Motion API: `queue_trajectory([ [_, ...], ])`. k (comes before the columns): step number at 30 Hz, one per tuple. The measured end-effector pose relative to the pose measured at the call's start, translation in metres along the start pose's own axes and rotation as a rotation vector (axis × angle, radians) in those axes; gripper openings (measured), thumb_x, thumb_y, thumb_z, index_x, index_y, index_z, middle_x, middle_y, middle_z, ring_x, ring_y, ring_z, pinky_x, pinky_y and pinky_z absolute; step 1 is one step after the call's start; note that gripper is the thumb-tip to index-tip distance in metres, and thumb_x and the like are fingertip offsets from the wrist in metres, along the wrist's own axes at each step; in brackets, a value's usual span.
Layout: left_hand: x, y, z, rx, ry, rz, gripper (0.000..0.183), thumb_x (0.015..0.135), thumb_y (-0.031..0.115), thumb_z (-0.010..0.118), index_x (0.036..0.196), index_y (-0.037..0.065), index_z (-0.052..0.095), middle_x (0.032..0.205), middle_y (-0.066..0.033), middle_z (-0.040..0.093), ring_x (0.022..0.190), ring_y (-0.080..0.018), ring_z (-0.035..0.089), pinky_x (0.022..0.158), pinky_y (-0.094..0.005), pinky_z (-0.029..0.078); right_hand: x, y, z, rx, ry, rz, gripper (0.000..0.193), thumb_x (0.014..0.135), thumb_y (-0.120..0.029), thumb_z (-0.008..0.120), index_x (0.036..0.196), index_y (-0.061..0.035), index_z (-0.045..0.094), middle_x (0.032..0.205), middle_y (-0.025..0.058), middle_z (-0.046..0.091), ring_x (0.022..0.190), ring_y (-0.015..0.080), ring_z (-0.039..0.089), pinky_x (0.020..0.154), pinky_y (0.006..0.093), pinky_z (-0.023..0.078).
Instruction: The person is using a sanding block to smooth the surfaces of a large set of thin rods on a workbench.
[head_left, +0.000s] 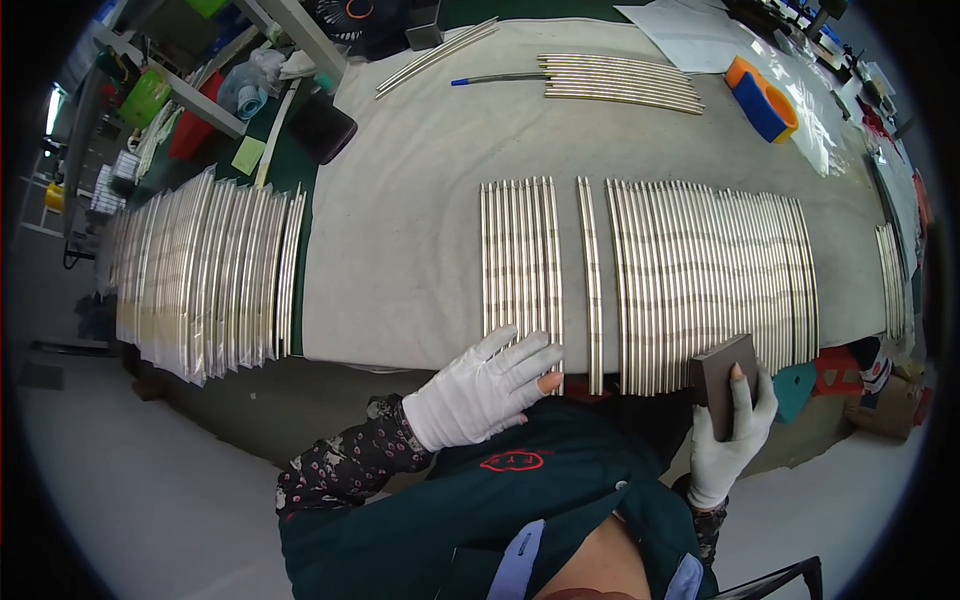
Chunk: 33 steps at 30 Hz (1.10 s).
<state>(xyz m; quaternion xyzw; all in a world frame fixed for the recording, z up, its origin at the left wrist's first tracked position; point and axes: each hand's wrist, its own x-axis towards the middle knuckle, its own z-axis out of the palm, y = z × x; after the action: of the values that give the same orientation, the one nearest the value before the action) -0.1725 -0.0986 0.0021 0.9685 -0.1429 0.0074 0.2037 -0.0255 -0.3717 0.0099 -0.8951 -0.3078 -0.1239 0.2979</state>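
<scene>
Rods [521, 255] lie in parallel rows on the grey cloth [395, 220], front ends at the near edge. At far left, bagged rods [195, 275] lie beyond the cloth's left edge. Bare cloth extends from that edge to the first row, giving wide clearance. The gloved left hand [482, 395] lies over this row's front ends; its fingers are extended and slightly spread, gripping nothing visible. A narrow gap separates this row from a slim strip [590, 285] of rods; a second narrow gap separates the strip from the wide row [715, 270]. The gloved right hand [733, 440] grips a dark block [727, 375] at the wide row's front edge; contact between block and rods cannot be determined. Behind the rows, a broad band of bare cloth reaches to the pen [498, 79] and far rods [625, 82].
</scene>
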Motion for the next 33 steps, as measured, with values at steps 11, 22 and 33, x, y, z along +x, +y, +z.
queue_trajectory([
  [11,-0.014,-0.002,0.003,0.037,0.029,-0.03,0.078,0.063,0.027,0.076,0.129,0.007,0.041,0.136,-0.0151,0.042,0.124,-0.0332,0.043,0.103,-0.0525,0.032,0.0,-0.001,0.001,0.004,-0.001,-0.023,0.066,0.063,-0.005,0.069,0.127,-0.0136,0.055,0.129,0.0211,0.045,0.114,0.0368,0.047,0.097,0.0438,0.039],
  [22,-0.01,-0.001,0.005,0.022,0.025,-0.012,0.077,0.062,0.027,0.076,0.128,0.007,0.04,0.136,-0.0154,0.041,0.125,-0.0337,0.041,0.103,-0.0524,0.032,0.0,-0.002,0.0,-0.007,-0.012,-0.039,0.064,0.065,-0.006,0.069,0.127,-0.0125,0.054,0.129,0.0217,0.045,0.114,0.037,0.047,0.097,0.0439,0.038],
  [33,-0.015,-0.003,0.008,0.004,0.096,-0.012,0.086,0.061,0.026,0.076,0.134,0.009,0.035,0.136,-0.0169,0.041,0.122,-0.0358,0.044,0.102,-0.053,0.033,0.017,-0.01,0.009,0.005,-0.017,-0.121,0.066,0.061,-0.004,0.07,0.126,-0.0116,0.055,0.129,0.0216,0.045,0.114,0.0373,0.047,0.096,0.044,0.039],
])
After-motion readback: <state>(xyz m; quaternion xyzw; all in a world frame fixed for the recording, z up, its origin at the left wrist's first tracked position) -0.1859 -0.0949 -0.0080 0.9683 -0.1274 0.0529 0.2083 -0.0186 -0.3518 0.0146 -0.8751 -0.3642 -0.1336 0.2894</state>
